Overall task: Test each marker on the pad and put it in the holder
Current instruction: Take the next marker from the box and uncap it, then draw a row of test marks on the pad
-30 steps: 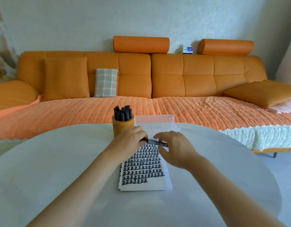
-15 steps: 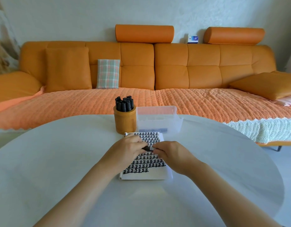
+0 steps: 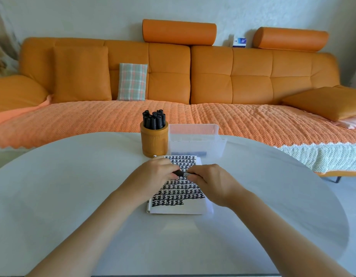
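Note:
A black marker (image 3: 182,173) lies level between both hands above the white pad (image 3: 178,208), whose page is filled with rows of black marks. My left hand (image 3: 154,176) grips the marker's left end and my right hand (image 3: 211,181) grips its right end; the two hands nearly touch. Whether the cap is on is hidden by the fingers. Behind the pad stands a round wooden holder (image 3: 154,141) with several black markers (image 3: 154,118) upright in it.
A clear plastic box (image 3: 197,140) sits right of the holder, with dark markers at its bottom. All this rests on a round white table (image 3: 73,176). An orange sofa (image 3: 193,76) with cushions runs behind the table.
Both hands have drawn together on the marker and come nearer to me over the pad. The camera tilted, so the sofa and table shifted in view.

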Available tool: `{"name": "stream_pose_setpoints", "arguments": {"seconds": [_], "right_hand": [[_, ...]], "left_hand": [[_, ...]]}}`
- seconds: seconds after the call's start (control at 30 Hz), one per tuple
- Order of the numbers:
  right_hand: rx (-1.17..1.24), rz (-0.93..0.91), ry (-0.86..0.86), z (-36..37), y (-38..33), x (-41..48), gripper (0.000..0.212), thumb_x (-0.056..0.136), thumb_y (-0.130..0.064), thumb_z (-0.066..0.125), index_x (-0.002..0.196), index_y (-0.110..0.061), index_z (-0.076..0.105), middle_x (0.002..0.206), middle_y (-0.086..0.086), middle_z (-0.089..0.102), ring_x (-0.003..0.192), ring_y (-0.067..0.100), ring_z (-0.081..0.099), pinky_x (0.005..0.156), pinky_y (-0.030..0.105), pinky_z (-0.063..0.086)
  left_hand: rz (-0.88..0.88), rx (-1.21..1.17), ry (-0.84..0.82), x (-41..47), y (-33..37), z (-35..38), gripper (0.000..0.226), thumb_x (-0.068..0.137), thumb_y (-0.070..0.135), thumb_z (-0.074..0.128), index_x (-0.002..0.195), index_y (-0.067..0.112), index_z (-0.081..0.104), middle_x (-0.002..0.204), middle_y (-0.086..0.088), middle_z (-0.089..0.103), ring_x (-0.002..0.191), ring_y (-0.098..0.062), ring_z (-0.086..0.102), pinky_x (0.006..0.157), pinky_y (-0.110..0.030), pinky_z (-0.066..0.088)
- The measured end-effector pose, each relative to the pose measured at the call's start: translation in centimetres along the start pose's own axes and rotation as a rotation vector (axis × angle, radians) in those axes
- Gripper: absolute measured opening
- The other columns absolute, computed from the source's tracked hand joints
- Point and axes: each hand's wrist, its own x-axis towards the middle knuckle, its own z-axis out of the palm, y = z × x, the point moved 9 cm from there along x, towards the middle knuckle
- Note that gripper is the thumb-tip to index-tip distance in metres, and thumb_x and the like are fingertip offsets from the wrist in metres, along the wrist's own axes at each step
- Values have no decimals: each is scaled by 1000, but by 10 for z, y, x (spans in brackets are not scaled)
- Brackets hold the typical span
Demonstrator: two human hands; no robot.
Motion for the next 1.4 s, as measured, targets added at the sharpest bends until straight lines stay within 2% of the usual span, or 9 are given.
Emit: {"name": "stream_pose_setpoints", "arguments": {"seconds": [0.1,0.3,0.57,0.67,0.8,0.97,1.07,1.23,1.4], "right_hand": [[92,65,-67,5,5,1,32,102,-30,49,72,-18,50,58,-4,44,55,13,38,55,33,34],[-204,-178,108,-6,-11,-1,35,99,-40,43,88,-15,65,69,-5,53,65,14,47,55,33,41],[115,169,-79,-2,26,-14,35,101,-34,47,70,-23,56,64,1,53,57,8,41,62,31,40],[98,192,-17,-9,36,-21,30,101,-33,48,84,-14,64,77,5,57,68,14,52,71,35,47],[133,190,60,-10,31,-26,36,102,-22,48,133,-37,55,98,-10,57,80,1,55,75,20,42],[243,208,128,-14,28,-32,39,101,-9,42,97,-45,58,104,-16,53,63,7,60,67,23,45],[367,220,170,-18,26,-34,38,102,-4,39,99,-31,66,102,-7,55,64,15,63,61,31,54],[579,303,151,-12,30,-35,56,92,13,36,114,-29,66,101,3,63,79,16,59,74,17,49],[751,282,139,-6,16,-38,8,94,-11,63,87,-14,61,66,-1,49,61,17,45,58,22,40]], "left_hand": [[25,46,0,-2,4,0,9,90,20,66,92,12,69,79,2,58,78,-11,49,64,-28,43],[-329,-279,-150,-8,-20,13,21,99,30,52,94,19,69,78,-1,61,75,-16,56,67,-34,43],[-72,31,40,-18,-25,-14,18,90,22,67,104,13,73,88,7,61,85,-8,50,71,-28,46],[-171,-24,55,-25,-40,-13,25,92,30,62,114,20,70,95,13,52,93,-3,47,78,-28,47],[-273,-89,16,-30,-40,3,24,91,36,63,115,31,65,95,18,53,94,1,46,76,-23,44],[-308,-57,12,-33,-42,15,21,87,39,66,104,27,72,88,18,50,97,-4,42,79,-26,43],[-310,-89,18,-35,-43,17,24,89,41,63,107,27,72,93,15,53,100,-5,43,85,-29,44],[-211,-64,60,-38,-26,0,41,88,52,52,112,23,69,99,12,56,101,-5,47,85,-27,45],[-14,-126,59,-45,17,-3,18,87,36,63,96,23,71,90,13,56,89,-6,52,73,-26,46]]}}
